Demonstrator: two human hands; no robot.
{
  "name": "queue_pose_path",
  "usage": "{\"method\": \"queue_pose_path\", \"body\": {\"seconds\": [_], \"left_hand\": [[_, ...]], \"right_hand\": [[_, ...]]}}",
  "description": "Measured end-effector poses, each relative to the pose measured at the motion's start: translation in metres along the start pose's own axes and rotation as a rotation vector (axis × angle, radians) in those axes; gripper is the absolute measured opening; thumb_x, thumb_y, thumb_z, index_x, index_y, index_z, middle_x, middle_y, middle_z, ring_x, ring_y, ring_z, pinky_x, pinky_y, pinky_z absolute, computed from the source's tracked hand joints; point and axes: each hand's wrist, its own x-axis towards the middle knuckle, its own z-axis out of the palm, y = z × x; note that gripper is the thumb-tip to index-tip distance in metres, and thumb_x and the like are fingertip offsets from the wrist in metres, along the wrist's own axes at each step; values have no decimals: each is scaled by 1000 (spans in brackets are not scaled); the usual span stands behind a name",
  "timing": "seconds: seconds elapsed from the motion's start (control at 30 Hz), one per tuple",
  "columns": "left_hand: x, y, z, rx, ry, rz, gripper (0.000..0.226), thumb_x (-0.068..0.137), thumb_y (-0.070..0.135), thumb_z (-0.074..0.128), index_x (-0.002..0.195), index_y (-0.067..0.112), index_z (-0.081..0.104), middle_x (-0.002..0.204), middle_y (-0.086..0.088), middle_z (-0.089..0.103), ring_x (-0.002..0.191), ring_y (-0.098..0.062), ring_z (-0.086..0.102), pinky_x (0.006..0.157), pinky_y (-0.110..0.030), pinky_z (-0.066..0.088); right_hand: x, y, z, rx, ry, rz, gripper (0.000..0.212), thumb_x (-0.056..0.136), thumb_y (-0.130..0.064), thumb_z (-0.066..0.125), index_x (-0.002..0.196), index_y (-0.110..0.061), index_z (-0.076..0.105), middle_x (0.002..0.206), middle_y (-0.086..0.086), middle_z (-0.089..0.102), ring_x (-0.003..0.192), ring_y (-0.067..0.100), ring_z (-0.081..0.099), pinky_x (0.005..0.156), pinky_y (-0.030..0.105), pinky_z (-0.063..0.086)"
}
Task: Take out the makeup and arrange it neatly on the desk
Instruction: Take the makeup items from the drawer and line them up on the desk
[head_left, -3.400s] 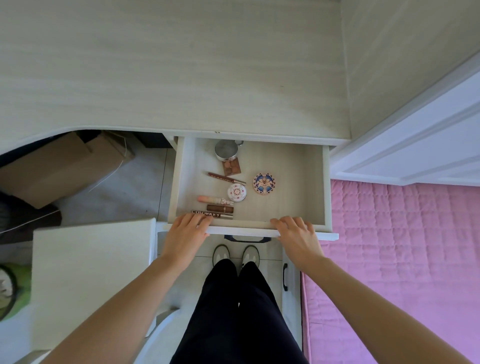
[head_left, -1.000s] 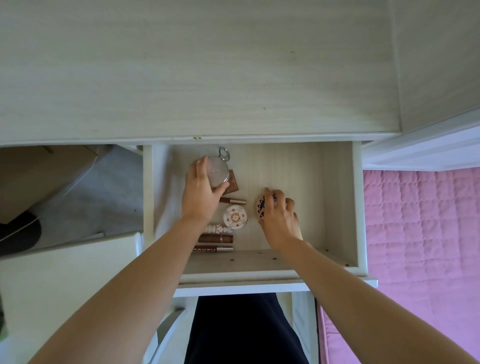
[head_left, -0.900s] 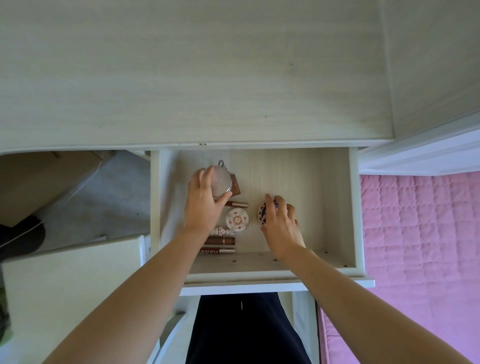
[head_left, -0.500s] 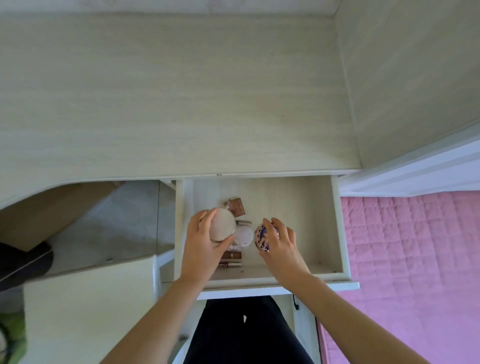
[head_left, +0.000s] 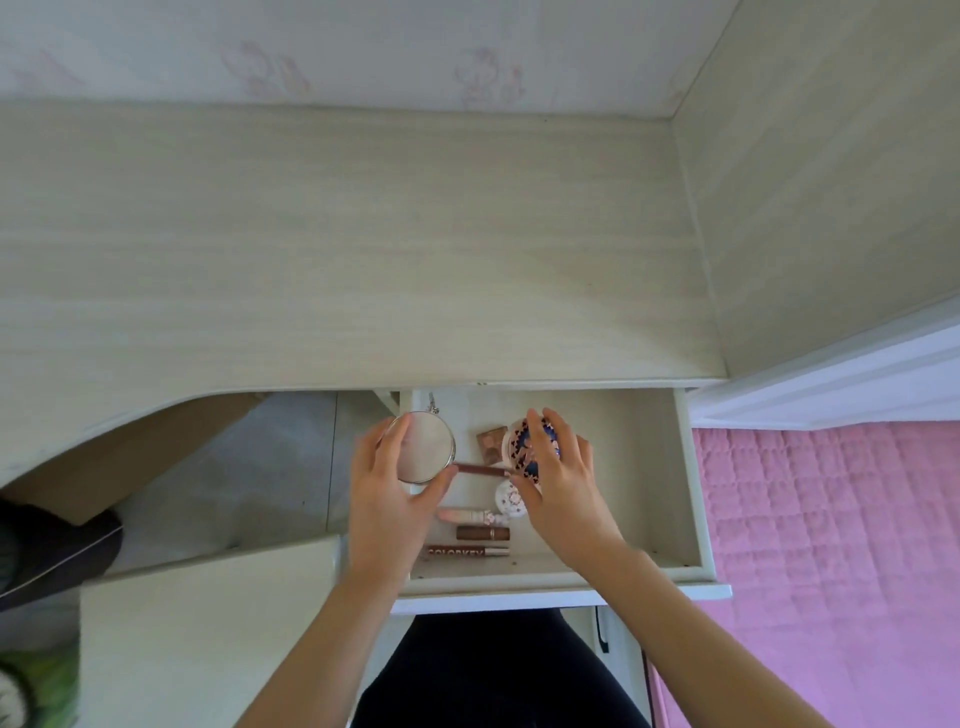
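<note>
Hands over open drawer (head_left: 670, 467): left hand (head_left: 387, 499) gripping round compact (head_left: 425, 453), right hand (head_left: 558, 483) seemingly clutching patterned compact (head_left: 522, 444).

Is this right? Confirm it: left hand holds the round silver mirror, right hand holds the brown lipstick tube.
Not quite. The head view shows the right hand gripping the round blue-patterned compact, not a lipstick tube. The left hand does hold the round silver mirror.

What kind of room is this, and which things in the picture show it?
Most likely a bedroom with a dressing desk. A pink quilted bed cover lies beside the pale wooden desk, the open drawer holds makeup such as a lip gloss, and the wallpaper has a faint cartoon pattern.
</note>
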Motion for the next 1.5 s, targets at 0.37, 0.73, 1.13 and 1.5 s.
{"method": "queue_pose_path", "body": {"seconds": [0.37,0.73,1.13,1.5], "left_hand": [[98,19,7,84,17,64,70,72,30,82,132,11,51,131,-7,49,123,-24,45,100,-35,44],[212,27,39,122,102,47,69,74,32,80,132,12,51,131,-7,49,120,-25,44,91,-25,40],[199,-9,67,348,128,54,70,67,37,83,125,11,55,121,-13,56,105,-33,54,79,-43,53],[187,-4,67,511,63,35,68,87,53,57,141,14,43,145,-12,43,128,-33,43,108,-47,34]], "right_hand": [[95,-31,-39,-66,-12,-105,61,95,-21,55,148,-17,26,155,6,16,136,35,21,111,45,32],[208,-45,-59,-177,-82,-156,63,94,-26,56,148,-17,24,153,3,17,132,33,25,106,42,38],[234,-31,-34,-249,-87,-157,62,92,-29,58,145,-17,27,153,2,19,131,30,26,105,39,39],[215,-14,-30,-271,-44,-249,65,94,-32,56,149,-18,25,158,3,9,143,26,16,99,36,47]]}}
